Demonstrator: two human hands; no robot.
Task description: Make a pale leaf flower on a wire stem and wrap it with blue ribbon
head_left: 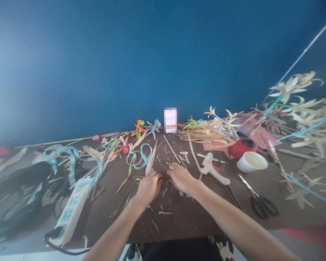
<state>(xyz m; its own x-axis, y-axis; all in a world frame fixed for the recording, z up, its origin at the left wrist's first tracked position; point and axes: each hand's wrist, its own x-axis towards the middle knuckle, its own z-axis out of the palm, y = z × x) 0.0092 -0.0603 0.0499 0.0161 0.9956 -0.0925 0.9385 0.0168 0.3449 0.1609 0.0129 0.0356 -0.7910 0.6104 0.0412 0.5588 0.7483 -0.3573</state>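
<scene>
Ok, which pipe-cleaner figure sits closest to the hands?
The pink figure, just beyond the left hand; the orange figure and light-blue figure stand farther back.

Premises: a handicraft workspace. Evidence: one brown work table (179, 214) set against a plain blue wall (152, 54) and littered with cut straw scraps (165, 159). A glue gun (212, 169), scissors (258, 201) and a power strip (72, 208) lie among blue ribbon (141, 156). Finished straw flowers (293, 87) stand at the right. Small pipe-cleaner figures (138, 127) line the back edge.
</scene>
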